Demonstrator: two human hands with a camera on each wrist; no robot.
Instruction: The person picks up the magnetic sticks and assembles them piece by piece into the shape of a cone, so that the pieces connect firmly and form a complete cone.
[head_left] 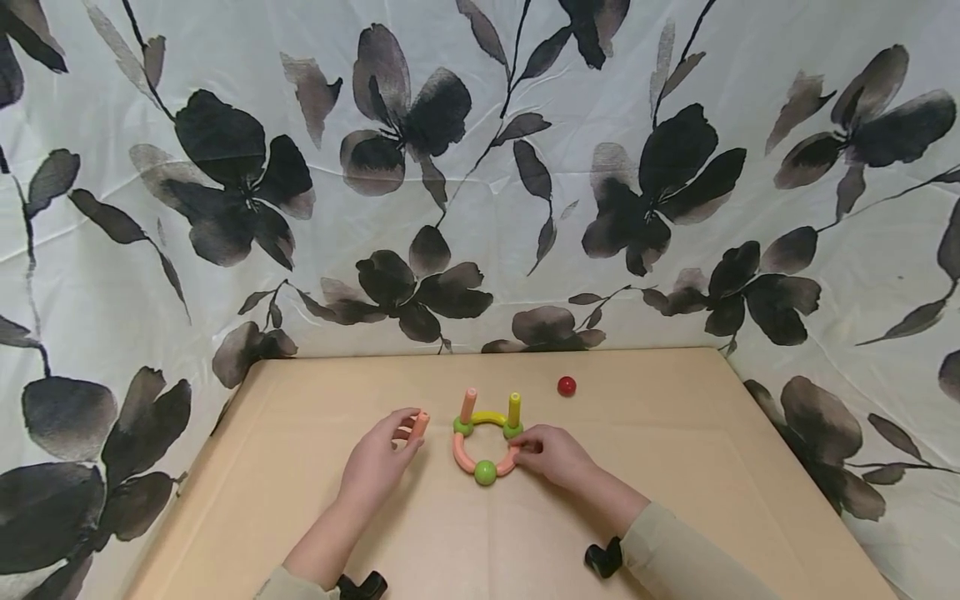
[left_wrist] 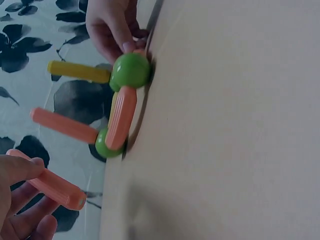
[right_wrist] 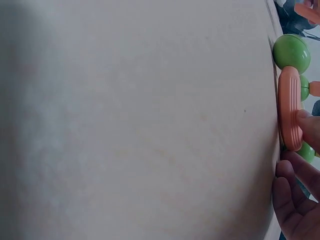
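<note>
Between the thumb and fingers of my left hand [head_left: 375, 462] is a short salmon-pink rod [head_left: 419, 426], held just left of a ring of toy pieces. Curved salmon pieces and a curved yellow piece [head_left: 490, 416] form the ring, joined at green balls; the front green ball [head_left: 485, 473] faces me. A straight salmon rod [head_left: 468, 407] and a straight yellow rod [head_left: 514, 410] stand up from the two rear balls. At the ring's right side my right hand [head_left: 561, 458] grips a curved salmon piece [right_wrist: 289, 107], thumb on top in the right wrist view.
A red ball [head_left: 567, 386] lies behind the ring to the right, near the far edge of the tan table [head_left: 675, 433]. Beyond that edge hangs a white cloth [head_left: 517, 242] with dark flowers. Black straps with mounts [head_left: 603, 557] sit at both wrists.
</note>
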